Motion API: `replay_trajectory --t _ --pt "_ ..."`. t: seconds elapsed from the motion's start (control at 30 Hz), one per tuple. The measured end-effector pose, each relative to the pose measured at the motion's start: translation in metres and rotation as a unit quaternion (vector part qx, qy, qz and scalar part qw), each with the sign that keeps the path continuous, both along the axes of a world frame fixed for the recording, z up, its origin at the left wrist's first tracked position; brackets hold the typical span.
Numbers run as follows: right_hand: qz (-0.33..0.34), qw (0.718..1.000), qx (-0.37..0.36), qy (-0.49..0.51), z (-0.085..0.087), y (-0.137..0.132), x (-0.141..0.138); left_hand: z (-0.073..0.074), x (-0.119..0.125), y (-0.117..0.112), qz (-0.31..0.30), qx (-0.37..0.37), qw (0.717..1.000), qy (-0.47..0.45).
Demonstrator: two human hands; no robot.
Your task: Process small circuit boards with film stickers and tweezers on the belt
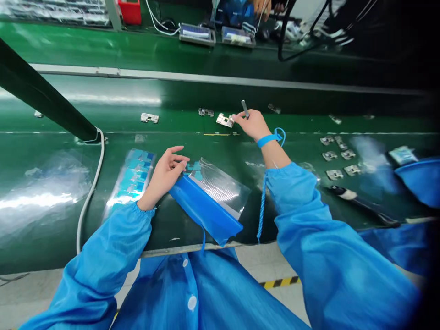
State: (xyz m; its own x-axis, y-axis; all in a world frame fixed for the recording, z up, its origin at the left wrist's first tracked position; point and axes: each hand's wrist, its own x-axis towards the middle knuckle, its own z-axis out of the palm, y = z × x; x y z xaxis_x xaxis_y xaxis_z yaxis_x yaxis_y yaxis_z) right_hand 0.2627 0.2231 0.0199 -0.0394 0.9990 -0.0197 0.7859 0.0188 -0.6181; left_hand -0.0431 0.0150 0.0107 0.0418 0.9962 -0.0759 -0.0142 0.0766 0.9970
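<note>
My right hand (252, 123) reaches out over the green belt and pinches a small metal part (225, 120) at its fingertips; a dark pen-like tool (245, 109) sticks up from the same hand. A blue wrist strap (271, 138) with a coiled cord circles that wrist. My left hand (167, 172) rests nearer to me, fingers curled on the corner of a clear plastic sheet (222, 185) lying over a blue tray (204, 210). Just left of that hand lies a strip of blue labels (135, 173).
More small metal parts lie on the green belt (103, 114): one part (149, 118) at left, another part (206, 112) in the middle, several parts (335, 156) at right. A grey cable (90, 192) curves at left. Another person's blue sleeve (417, 178) enters from the right. Trays (197, 34) stand at the far side.
</note>
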Motion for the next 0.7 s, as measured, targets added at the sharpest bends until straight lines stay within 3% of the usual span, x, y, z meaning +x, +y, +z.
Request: replay_trajectory --t 0.07,0.13,0.3,0.47,0.57,0.63,0.7 --pt "-0.013 0.997 0.016 -0.069 0.002 0.032 -0.004 0.003 -0.002 0.002 0.006 0.017 1.0 0.002" --pt "0.021 0.997 0.015 -0.076 -0.001 0.049 -0.021 0.005 -0.004 0.003 0.011 0.031 0.999 0.0" --pt "0.094 0.991 -0.039 -0.087 -0.01 0.07 -0.06 0.011 -0.01 0.005 0.03 0.04 0.999 -0.004" --pt "0.123 0.985 -0.103 -0.055 -0.002 0.08 -0.052 0.009 -0.014 0.009 0.043 0.038 0.998 -0.005" --pt "0.149 0.975 -0.126 0.109 0.004 0.053 -0.056 0.003 -0.009 0.007 0.065 0.028 0.997 -0.017" --pt "0.195 0.945 -0.144 0.221 0.008 0.014 -0.071 0.001 0.0 0.003 0.078 0.007 0.995 -0.067" --pt "0.28 0.895 -0.181 0.296 0.013 -0.034 -0.09 0.0 0.011 -0.001 0.057 -0.02 0.986 -0.155"
